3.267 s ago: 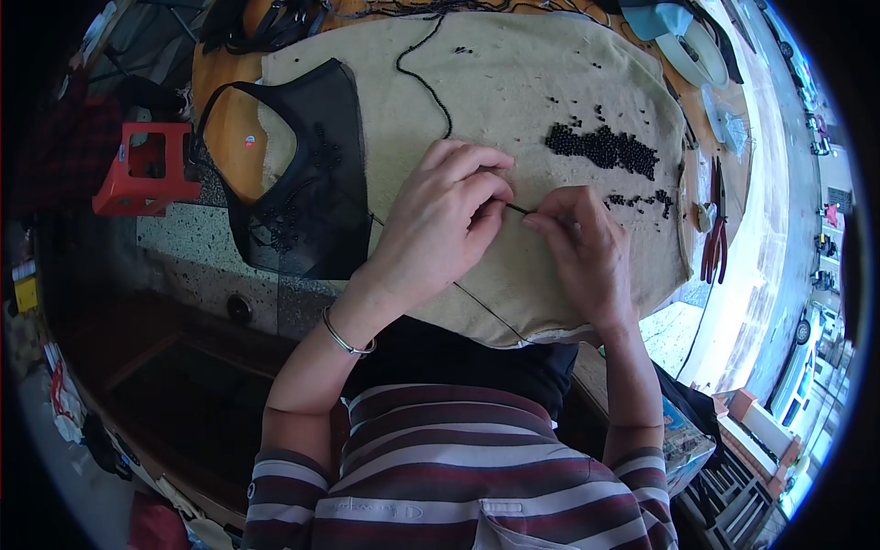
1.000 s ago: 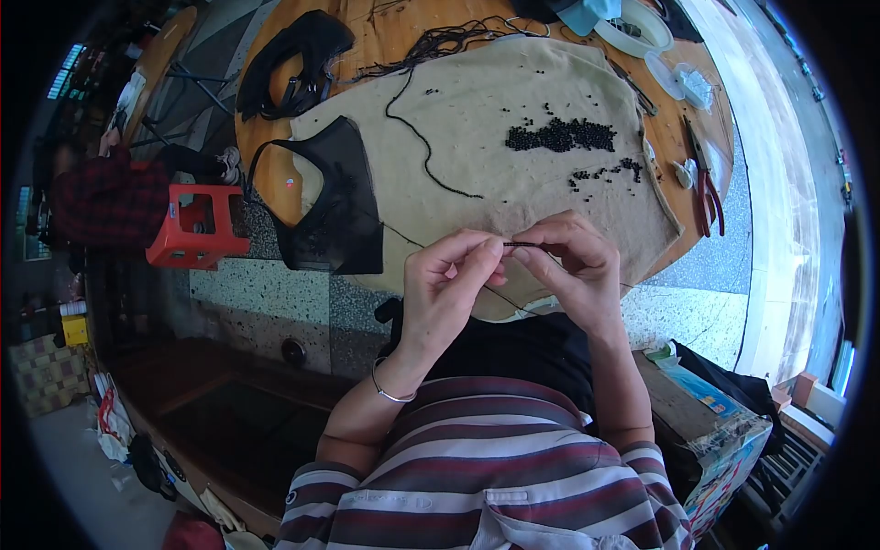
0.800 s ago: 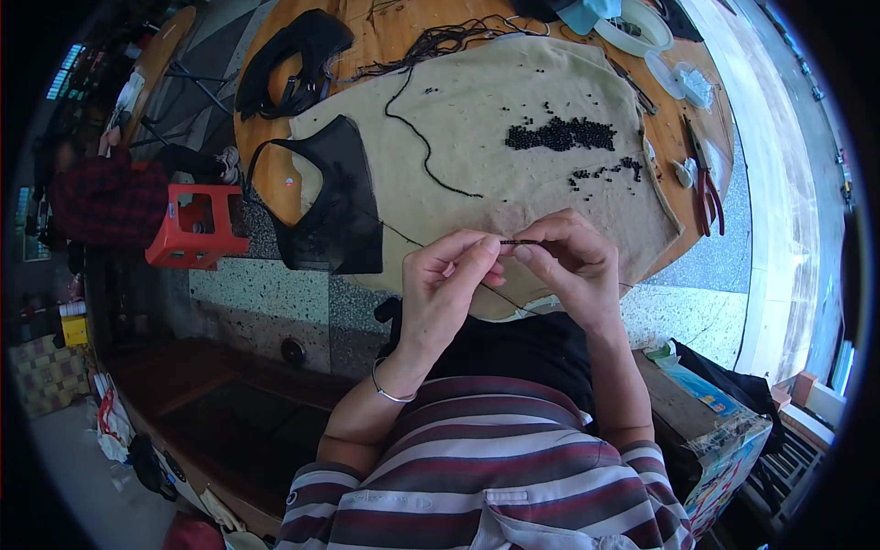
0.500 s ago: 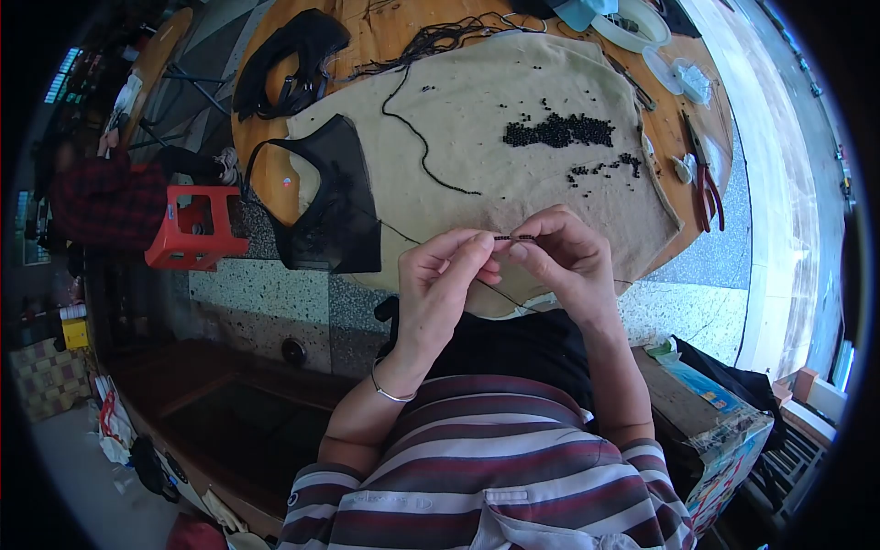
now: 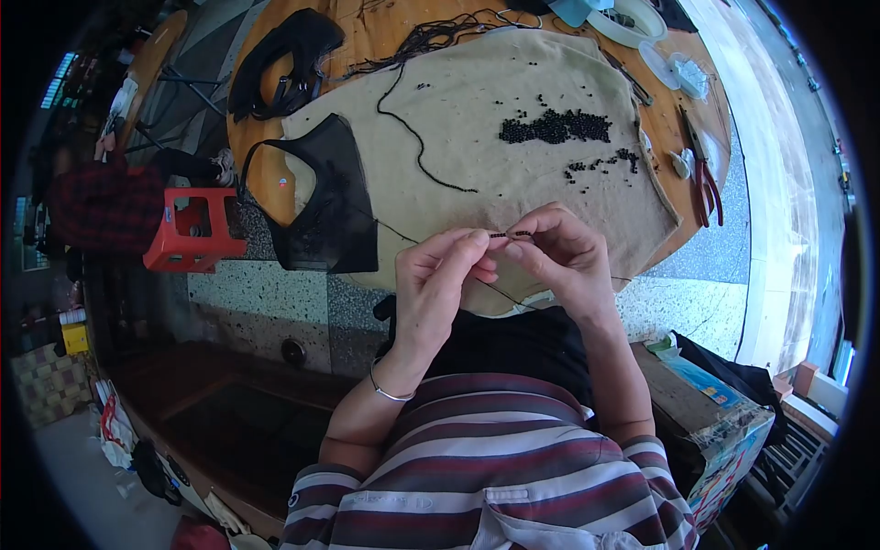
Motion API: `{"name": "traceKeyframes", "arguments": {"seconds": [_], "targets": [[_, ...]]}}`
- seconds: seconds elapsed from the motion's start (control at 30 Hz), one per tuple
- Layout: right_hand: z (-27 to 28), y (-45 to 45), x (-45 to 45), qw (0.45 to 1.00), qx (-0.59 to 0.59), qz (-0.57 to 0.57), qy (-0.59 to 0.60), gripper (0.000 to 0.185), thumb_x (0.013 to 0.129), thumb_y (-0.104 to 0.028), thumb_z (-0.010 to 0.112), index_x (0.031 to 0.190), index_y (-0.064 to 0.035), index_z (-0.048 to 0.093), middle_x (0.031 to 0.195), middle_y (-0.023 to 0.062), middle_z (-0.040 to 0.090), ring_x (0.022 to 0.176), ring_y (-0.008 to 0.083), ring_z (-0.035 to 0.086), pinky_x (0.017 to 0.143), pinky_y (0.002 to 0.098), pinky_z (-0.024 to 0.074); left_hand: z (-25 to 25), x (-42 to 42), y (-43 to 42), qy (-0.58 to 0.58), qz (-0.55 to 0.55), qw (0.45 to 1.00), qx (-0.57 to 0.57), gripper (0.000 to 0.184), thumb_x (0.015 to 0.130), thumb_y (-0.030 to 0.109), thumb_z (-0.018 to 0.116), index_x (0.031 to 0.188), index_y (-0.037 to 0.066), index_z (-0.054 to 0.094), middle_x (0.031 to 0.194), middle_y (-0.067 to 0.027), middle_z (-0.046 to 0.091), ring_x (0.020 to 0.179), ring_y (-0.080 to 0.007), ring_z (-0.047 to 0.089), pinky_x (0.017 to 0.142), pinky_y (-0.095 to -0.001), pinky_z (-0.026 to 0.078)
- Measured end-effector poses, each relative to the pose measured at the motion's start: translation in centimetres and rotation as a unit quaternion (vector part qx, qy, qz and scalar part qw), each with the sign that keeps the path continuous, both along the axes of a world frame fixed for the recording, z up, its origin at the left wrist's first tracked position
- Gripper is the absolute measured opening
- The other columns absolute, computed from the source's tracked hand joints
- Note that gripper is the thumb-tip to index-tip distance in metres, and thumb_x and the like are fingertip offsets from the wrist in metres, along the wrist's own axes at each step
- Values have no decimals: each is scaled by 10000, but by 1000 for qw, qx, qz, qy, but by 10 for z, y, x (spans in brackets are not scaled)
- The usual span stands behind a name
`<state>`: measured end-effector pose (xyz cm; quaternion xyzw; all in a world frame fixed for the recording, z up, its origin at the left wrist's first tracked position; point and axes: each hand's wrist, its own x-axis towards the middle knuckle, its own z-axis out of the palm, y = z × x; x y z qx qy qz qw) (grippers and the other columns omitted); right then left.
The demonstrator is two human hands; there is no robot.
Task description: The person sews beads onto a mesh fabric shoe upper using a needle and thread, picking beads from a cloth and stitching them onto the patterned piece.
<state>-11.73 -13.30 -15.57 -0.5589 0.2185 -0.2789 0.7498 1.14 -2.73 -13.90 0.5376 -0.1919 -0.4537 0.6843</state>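
Observation:
My left hand [image 5: 438, 280] and my right hand [image 5: 566, 257] meet above the near edge of a beige cloth [image 5: 477, 119]. Between their fingertips runs a short row of small black beads [image 5: 510, 235], pinched at both ends. A dark cord [image 5: 495, 290] trails below my hands. Another dark strand [image 5: 394, 231] stretches from my left hand toward a black bag-like piece [image 5: 337, 215] on the left of the cloth. Beyond my hands lie a heap of loose black beads [image 5: 555, 126] and a smaller scatter [image 5: 600, 167]. A long beaded strand [image 5: 417, 137] curves across the cloth.
Red-handled pliers [image 5: 706, 188] rest on the wooden table's [image 5: 667, 156] right side. A second black piece [image 5: 286, 60], a bundle of black strands [image 5: 440, 41] and a white bowl [image 5: 642, 23] are at the back. A seated person [image 5: 105, 206] and red stool [image 5: 197, 225] are at left.
Both hands hold nearly the same place, with the beads still pinched between them. The view has shifted slightly, and the fingertips have moved only a little.

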Motion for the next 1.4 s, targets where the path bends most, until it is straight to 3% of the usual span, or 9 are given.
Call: {"name": "traceKeyframes", "arguments": {"seconds": [0.3, 0.4, 0.6, 0.7, 0.73, 0.87, 1.07, 1.17, 1.4], "targets": [[0, 3, 3, 1000, -23, -20, -6, 163, 827, 5, 649, 989, 8, 642, 983, 49, 562, 889, 114, 589, 762, 253, 483, -2, 0, 0, -20, -4, 1000, 24, 212, 900, 116, 548, 910, -49, 680, 784, -81, 661, 670, -97, 590, 620, -221, 490], [16, 1, 3, 954, -281, -33, 94, 169, 792, 13, 664, 957, -19, 675, 916, 76, 593, 817, 148, 613, 699, 255, 492, -1, -4, 1, -96, -25, 995, 24, 198, 899, 98, 545, 882, -52, 673, 776, -66, 644, 666, -85, 580, 606, -209, 474], [21, 0, -15, 933, -303, -16, 195, 136, 744, 23, 670, 872, -17, 689, 846, 106, 605, 731, 202, 608, 629, 290, 484, -15, 2, 4, -232, -73, 969, 40, 155, 886, 55, 542, 844, -40, 657, 769, -40, 620, 631, -54, 543, 558, -193, 433], [22, -15, -28, 884, -356, -31, 302, 152, 728, 35, 663, 869, -20, 683, 875, 98, 608, 760, 225, 599, 649, 310, 483, -16, 5, 3, -220, -51, 973, 50, 137, 882, 37, 550, 833, -40, 652, 761, -30, 611, 626, -46, 532, 550, -182, 413], [30, -17, -24, 809, -497, -67, 307, 186, 722, 21, 667, 899, -36, 675, 900, 90, 607, 814, 248, 592, 690, 319, 485, -16, 7, 1, -239, -50, 968, 51, 132, 882, 31, 551, 835, -43, 651, 763, -28, 610, 625, -45, 526, 548, -180, 405], [21, -2, -10, 847, -494, -29, 193, 277, 715, -22, 678, 988, -50, 646, 940, 88, 604, 846, 245, 589, 723, 335, 488, -20, 6, -4, -288, -94, 953, 8, 118, 884, 17, 555, 844, -55, 640, 776, -27, 607, 627, -36, 500, 538, -180, 382], [12, -7, 1, 857, -465, -9, 221, 256, 729, 28, 634, 974, -45, 645, 873, 98, 583, 811, 263, 584, 692, 344, 487, -26, 9, -9, -279, -51, 959, 0, 99, 862, 56, 606, 838, -40, 613, 670, -38, 554, 543, -60, 486, 476, -223, 382], [4, -20, 12, 840, -476, -64, 253, 219, 745, 45, 612, 943, -43, 646, 837, 98, 568, 781, 270, 576, 662, 347, 479, -23, 11, -6, -200, -69, 977, 36, 119, 908, 72, 575, 923, -37, 622, 751, -33, 605, 642, -32, 520, 550, -176, 420], [-8, -23, 22, 824, -492, -89, 265, 168, 746, 22, 650, 901, -40, 644, 797, 97, 572, 723, 263, 581, 636, 350, 477, -35, 15, -2, -304, -75, 950, 16, 117, 902, 88, 591, 919, -19, 635, 766, -53, 632, 637, -66, 589, 543, -199, 469]]}}
